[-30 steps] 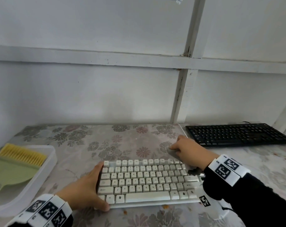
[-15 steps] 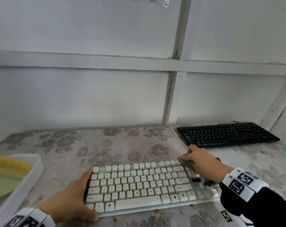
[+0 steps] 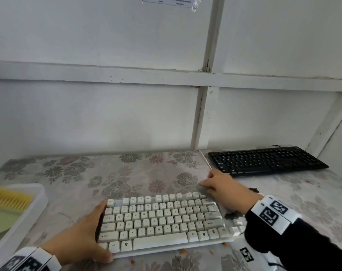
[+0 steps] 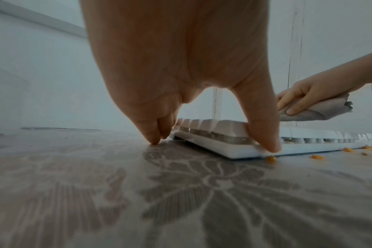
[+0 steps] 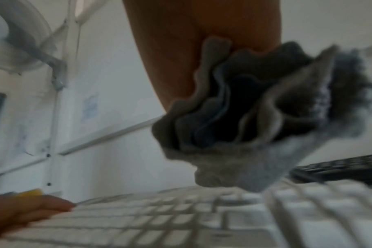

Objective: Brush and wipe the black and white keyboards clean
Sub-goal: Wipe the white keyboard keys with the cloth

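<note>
The white keyboard (image 3: pixel 162 222) lies on the flowered table near me. My left hand (image 3: pixel 84 239) grips its left end, with the thumb (image 4: pixel 263 130) on the front corner and the fingertips (image 4: pixel 153 137) down on the table behind it. My right hand (image 3: pixel 223 187) holds a bunched grey cloth (image 4: pixel 304 114) at the keyboard's far right corner. In the blurred right wrist view the cloth (image 5: pixel 255 125) hangs just above the keys. The black keyboard (image 3: pixel 264 161) sits untouched at the back right, just beyond my right hand.
A clear plastic tray (image 3: pixel 33 208) at the left edge holds a green dustpan (image 3: pixel 0 222) and a yellow brush (image 3: pixel 9 199). Orange crumbs (image 4: pixel 271 159) lie on the table along the white keyboard's front edge. A white wall stands close behind the table.
My right hand with the cloth has slid from the top key row off past the keyboard's far right corner, towards the black keyboard. My left hand has kept its hold.
</note>
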Motion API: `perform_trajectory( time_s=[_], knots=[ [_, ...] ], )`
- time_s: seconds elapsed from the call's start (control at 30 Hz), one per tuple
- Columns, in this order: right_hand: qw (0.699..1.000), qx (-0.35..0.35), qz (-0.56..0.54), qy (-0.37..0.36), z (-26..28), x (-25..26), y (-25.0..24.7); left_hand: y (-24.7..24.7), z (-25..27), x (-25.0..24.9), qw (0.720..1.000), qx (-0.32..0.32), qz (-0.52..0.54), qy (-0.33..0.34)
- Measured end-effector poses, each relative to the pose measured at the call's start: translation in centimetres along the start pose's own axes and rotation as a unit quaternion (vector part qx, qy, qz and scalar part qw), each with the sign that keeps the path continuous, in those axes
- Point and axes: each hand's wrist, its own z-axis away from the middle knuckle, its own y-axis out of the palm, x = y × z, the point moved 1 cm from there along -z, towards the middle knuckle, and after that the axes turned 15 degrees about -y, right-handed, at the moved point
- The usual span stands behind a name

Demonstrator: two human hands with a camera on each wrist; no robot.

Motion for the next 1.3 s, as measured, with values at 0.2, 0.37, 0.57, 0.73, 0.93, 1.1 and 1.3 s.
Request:
perform_trajectory(
  time_s=[0.2, 0.37, 0.57, 0.73, 0.93, 1.1, 1.3],
  knots=[
    [0.998, 0.016, 0.015, -0.064, -1.2, 2.7, 2.0, 0.0, 0.0, 0.1, 1.000, 0.002, 0.021, 0.015],
    [0.997, -0.015, 0.059, -0.039, 0.0, -0.4, 2.1, 0.0, 0.2, -0.2, 1.000, 0.006, 0.015, 0.021],
    [0.997, -0.043, 0.059, -0.011, 0.9, -3.7, 1.5, 0.0, 0.4, -0.2, 1.000, -0.002, 0.006, 0.015],
    [0.998, -0.040, 0.045, 0.023, 0.4, -5.3, 1.4, 0.0, 0.3, -0.1, 1.000, -0.007, 0.006, 0.011],
    [0.994, -0.011, 0.053, 0.096, 0.9, -6.9, 0.5, 0.0, 0.2, 0.0, 1.000, -0.002, -0.002, 0.011],
    [0.998, -0.021, 0.023, 0.063, 0.4, -4.5, -0.1, 0.1, 0.3, -0.3, 1.000, -0.012, -0.010, 0.011],
    [0.998, 0.006, -0.020, -0.057, -1.0, 2.1, 1.4, 0.1, -0.2, 0.2, 1.000, -0.006, -0.008, 0.004]
  ],
)
